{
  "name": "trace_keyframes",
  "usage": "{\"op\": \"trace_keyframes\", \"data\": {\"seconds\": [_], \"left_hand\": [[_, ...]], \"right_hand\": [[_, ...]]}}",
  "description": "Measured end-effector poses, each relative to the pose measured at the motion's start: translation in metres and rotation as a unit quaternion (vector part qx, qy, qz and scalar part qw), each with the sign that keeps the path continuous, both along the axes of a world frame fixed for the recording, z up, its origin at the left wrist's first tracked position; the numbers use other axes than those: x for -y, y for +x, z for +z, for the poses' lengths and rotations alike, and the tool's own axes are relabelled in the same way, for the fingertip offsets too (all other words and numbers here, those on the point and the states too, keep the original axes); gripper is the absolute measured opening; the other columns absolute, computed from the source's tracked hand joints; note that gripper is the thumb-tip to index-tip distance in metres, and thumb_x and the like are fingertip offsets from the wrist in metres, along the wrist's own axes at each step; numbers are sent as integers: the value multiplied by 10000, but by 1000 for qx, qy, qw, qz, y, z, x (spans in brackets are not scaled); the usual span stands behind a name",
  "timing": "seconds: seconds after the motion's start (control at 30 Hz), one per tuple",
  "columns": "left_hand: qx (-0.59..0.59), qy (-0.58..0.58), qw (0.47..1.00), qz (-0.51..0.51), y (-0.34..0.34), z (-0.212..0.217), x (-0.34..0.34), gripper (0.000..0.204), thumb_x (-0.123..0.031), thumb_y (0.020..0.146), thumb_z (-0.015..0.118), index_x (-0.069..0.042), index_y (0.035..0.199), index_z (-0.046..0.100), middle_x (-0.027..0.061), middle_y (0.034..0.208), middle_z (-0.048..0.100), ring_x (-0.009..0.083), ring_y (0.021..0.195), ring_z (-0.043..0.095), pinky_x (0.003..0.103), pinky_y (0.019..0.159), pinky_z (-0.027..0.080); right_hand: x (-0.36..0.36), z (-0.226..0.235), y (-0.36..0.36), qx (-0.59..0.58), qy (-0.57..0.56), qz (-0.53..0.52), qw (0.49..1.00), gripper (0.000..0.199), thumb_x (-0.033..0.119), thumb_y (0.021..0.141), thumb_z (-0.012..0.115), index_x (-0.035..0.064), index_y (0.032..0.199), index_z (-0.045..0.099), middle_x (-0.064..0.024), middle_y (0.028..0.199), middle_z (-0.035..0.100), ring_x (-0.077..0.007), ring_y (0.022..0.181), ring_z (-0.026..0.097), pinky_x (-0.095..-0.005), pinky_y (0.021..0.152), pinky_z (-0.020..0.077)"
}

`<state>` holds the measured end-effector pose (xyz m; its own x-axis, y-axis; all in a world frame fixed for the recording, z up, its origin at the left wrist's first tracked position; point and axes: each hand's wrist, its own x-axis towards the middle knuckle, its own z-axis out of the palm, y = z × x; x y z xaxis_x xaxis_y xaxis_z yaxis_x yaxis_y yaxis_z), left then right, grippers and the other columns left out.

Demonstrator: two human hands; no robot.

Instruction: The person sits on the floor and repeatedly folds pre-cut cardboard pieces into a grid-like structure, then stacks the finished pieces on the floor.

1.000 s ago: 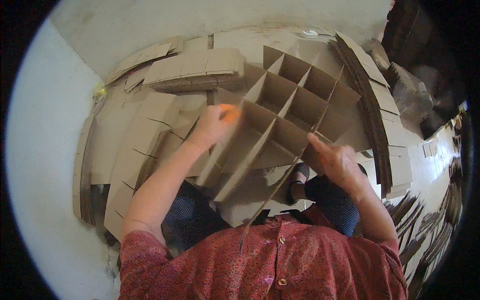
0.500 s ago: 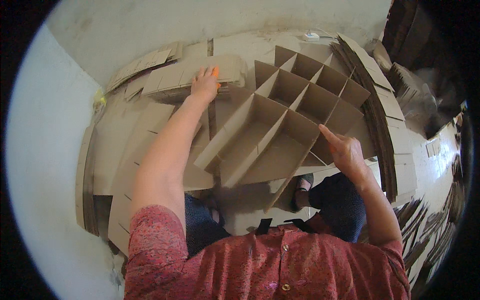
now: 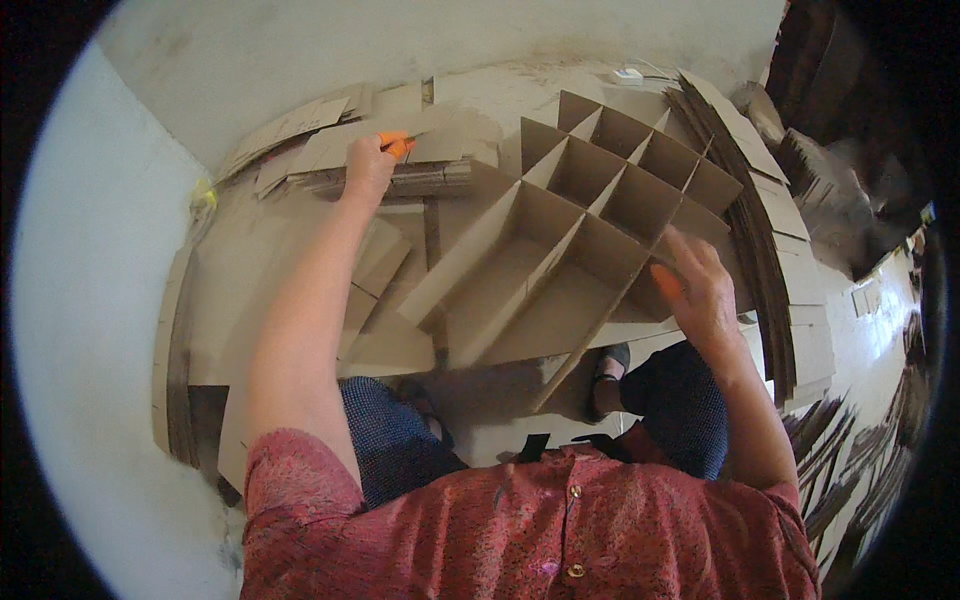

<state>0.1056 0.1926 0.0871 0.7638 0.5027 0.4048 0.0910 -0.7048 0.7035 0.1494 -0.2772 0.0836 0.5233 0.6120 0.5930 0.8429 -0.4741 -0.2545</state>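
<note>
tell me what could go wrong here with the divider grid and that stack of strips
1. Only the right hand steadies the cardboard divider grid, at one edge. The slotted grid looks loose and could skew or fold flat.
2. The left hand reaches far out to the stack of cardboard strips. Pulling one strip may drag others off the stack.
3. Its fingers press on raw cardboard edges, so a paper cut seems possible.

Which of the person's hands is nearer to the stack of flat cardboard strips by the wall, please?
The left. The left hand rests on the stack of flat cardboard strips, while the right hand holds the cardboard divider grid, well apart from it.
</note>
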Motion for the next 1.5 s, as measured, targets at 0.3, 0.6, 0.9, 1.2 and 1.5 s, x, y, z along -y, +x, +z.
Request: {"op": "trace_keyframes", "data": {"seconds": [0.3, 0.6, 0.9, 1.2, 1.5], "left_hand": [[133, 87, 906, -393, -103, 17, 213, 392, -21, 773, 669, -64, 1161, 645, 113, 1272, 588, 283, 1183, 557, 344, 1013, 418], [77, -173, 981, -30, -93, 9, 112, 540, -127, 854, 691, 17, 1321, 460, 89, 976, 625, 122, 813, 607, 259, 709, 523], [168, -354, 914, -107, -89, -13, 95, 322, -61, 898, 609, 34, 1198, 542, 75, 967, 627, 150, 815, 624, 284, 742, 537], [162, -377, 908, -81, -91, -26, 93, 191, -61, 914, 587, 14, 1090, 586, 67, 947, 638, 145, 806, 632, 287, 750, 532], [136, -364, 919, -75, -87, -37, 86, 176, -79, 919, 587, -10, 1081, 600, 50, 914, 653, 130, 764, 636, 266, 726, 524]], "right_hand": [[-30, 38, -42, -526, 242, 102, 809, 357, 235, 922, 590, -22, 1170, 590, -109, 1021, 657, -194, 930, 648, -349, 794, 548], [21, 46, -84, -299, 170, -19, 939, 212, 34, 866, 606, 7, 1066, 671, -89, 900, 698, -108, 852, 610, -257, 759, 467], [24, 29, -101, -268, 90, -13, 959, 77, 53, 881, 618, -3, 904, 665, -86, 730, 666, -109, 668, 595, -260, 621, 454], [17, 20, -98, -252, 114, 7, 961, 64, 27, 854, 642, -5, 904, 666, -117, 686, 648, -132, 633, 593, -264, 591, 439], [23, 12, -96, -262, 72, -10, 962, 82, 67, 853, 644, 6, 905, 662, -160, 694, 629, -178, 610, 596, -307, 570, 434]]}}
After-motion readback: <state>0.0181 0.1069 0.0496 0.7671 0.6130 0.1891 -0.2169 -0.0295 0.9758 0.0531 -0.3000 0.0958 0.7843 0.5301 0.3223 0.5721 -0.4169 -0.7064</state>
